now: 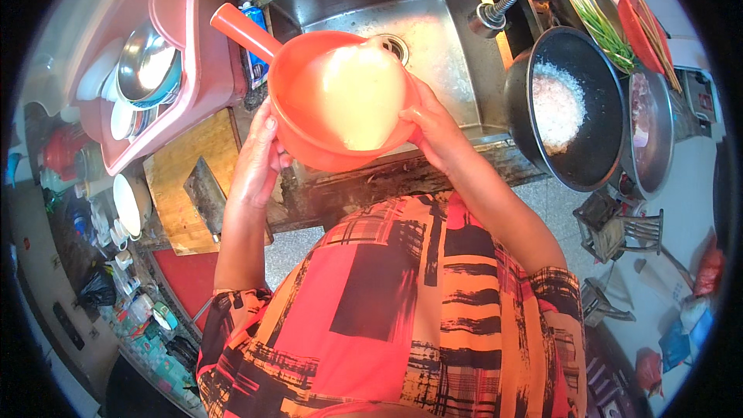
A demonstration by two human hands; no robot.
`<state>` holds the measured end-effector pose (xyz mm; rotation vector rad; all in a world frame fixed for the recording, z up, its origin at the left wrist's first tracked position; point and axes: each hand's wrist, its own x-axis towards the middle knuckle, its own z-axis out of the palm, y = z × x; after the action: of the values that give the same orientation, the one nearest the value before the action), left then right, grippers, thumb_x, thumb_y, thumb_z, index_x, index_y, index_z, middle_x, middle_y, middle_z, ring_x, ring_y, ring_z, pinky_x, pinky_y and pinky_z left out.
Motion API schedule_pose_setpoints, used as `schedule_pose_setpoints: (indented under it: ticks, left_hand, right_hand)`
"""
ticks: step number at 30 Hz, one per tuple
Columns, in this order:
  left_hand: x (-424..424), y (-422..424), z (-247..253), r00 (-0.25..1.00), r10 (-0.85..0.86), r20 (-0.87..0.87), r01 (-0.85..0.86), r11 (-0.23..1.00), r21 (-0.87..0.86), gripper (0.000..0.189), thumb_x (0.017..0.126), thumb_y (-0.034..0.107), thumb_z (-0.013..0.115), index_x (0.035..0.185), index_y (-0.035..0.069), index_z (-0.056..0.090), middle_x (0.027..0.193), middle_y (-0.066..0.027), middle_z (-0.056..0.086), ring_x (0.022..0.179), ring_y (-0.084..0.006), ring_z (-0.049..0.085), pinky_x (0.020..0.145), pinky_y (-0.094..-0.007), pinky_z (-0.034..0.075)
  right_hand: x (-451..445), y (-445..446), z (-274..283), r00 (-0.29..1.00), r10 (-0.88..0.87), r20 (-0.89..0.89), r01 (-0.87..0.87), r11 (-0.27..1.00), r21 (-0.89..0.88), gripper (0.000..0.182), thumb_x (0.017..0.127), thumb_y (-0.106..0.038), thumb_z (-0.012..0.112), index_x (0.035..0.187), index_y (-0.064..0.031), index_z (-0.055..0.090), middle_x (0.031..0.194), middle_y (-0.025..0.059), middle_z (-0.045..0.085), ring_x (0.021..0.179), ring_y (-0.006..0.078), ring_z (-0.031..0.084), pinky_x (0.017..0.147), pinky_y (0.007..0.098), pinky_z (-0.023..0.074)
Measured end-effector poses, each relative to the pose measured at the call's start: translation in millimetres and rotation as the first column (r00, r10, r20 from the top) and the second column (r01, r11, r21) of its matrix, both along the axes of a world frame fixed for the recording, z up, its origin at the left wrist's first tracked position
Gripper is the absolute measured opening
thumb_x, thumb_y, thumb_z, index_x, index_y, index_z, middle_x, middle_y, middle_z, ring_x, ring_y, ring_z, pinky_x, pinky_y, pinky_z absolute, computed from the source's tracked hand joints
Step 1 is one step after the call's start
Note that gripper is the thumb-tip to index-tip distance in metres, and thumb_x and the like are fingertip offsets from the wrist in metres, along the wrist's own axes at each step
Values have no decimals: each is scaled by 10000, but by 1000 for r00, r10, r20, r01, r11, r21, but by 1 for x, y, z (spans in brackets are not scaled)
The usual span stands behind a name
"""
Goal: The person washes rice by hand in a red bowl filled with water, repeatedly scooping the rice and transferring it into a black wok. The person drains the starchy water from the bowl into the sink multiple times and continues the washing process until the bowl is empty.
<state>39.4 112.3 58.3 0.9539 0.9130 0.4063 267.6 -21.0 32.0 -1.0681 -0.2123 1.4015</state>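
Note:
A red plastic dipper [302,154] with a long handle is between my two hands above the front part of the stainless steel sink [325,11]. Pale, cloudy, glaring liquid [363,93] lies in it, towards the right and far side, and the dipper looks tilted. My left hand [258,154] supports the near left wall, thumb on the outside. At the right rim, my right hand [432,125] grips with its thumb over the edge. Behind the dipper the sink drain [396,47] is partly hidden.
Right of the sink, a dark wok [601,110] holds a whitish grainy heap, beside a metal basin [653,128] and green scallions [601,23]. A faucet [490,20] overhangs the sink. Leftward are a pink dish bin [203,58] and a cleaver [204,191] on a wooden cutting board [168,186].

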Motion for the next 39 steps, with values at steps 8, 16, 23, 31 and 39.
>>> schedule_pose_setpoints:
  ticks: [8, 16, 23, 31, 39]
  left_hand:
    - [4, -2, 9, 999, 23, 22, -24, 999, 45, 628, 899, 401, 521, 1396, 98, 283, 1052, 34, 549, 700, -27, 487, 518, -162, 354]
    - [4, -2, 10, 1000, 17, 21, -18, 996, 84, 585, 916, 374, 491, 1392, 96, 294, 1077, 31, 545, 775, -26, 515, 509, -156, 381]
    - [6, -3, 14, 999, 35, -32, -31, 993, 110, 593, 910, 383, 498, 1392, 98, 302, 1061, 33, 549, 724, -23, 488, 515, -156, 369]
    - [7, -1, 12, 998, 55, -43, -50, 992, 118, 629, 883, 401, 541, 1391, 110, 309, 1007, 39, 562, 624, -17, 435, 513, -154, 341]
    - [8, -2, 14, 998, 68, -14, -65, 989, 133, 637, 877, 389, 555, 1388, 96, 313, 1122, 23, 538, 689, -11, 452, 516, -151, 338]
  right_hand:
    - [-2, 0, -5, 1000, 5, -11, -4, 998, 56, 685, 778, -55, 510, 1404, -50, 235, 1395, 116, 323, 1297, 236, 316, 1056, 374, 310]
    - [-6, -2, -11, 999, 12, -34, -8, 996, 92, 704, 784, -58, 515, 1416, -52, 205, 1411, 106, 301, 1308, 237, 298, 1064, 374, 298]
    - [-10, -2, -4, 998, 13, -62, -8, 997, 81, 740, 791, -62, 523, 1434, -63, 157, 1439, 102, 255, 1330, 222, 261, 1076, 359, 275]
    - [-11, -3, -16, 996, 13, -93, -6, 997, 74, 708, 799, -49, 512, 1426, -80, 184, 1420, 99, 282, 1314, 221, 288, 1069, 363, 290]
    - [-14, -6, -12, 994, -6, -109, 10, 999, 35, 695, 795, -38, 505, 1416, -66, 195, 1404, 100, 304, 1304, 225, 303, 1066, 363, 294]
